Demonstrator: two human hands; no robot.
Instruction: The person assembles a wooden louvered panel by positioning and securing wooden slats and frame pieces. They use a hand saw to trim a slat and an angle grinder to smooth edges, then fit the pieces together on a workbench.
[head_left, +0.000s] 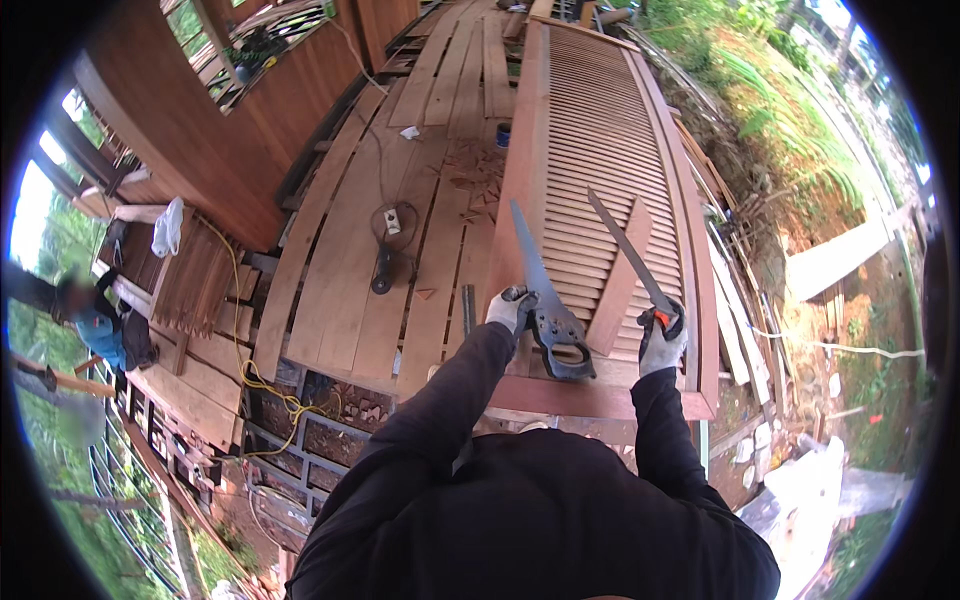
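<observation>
A louvered wooden panel (610,120) with a reddish frame lies in front of me. Over its near part is a handsaw (541,275), its grey blade pointing away and its dark handle toward me. My left hand (511,309), in a pale glove with dark fingertips, is closed at the blade's edge near the handle; its grip is partly hidden. In my gloved right hand (662,338) is a long, narrow file-like tool (632,249) with an orange handle, its dark bar slanting away to the left. Between the two tools a reddish wooden strip (620,280) lies across the slats.
Left of the panel, a plank deck (350,260) carries wood offcuts (475,180), a dark corded power tool (383,270) and a small dark can (503,134). A yellow cord (290,404) trails over metal framing. Another person (100,325) is at the far left. Plastic sheeting (805,510) lies lower right.
</observation>
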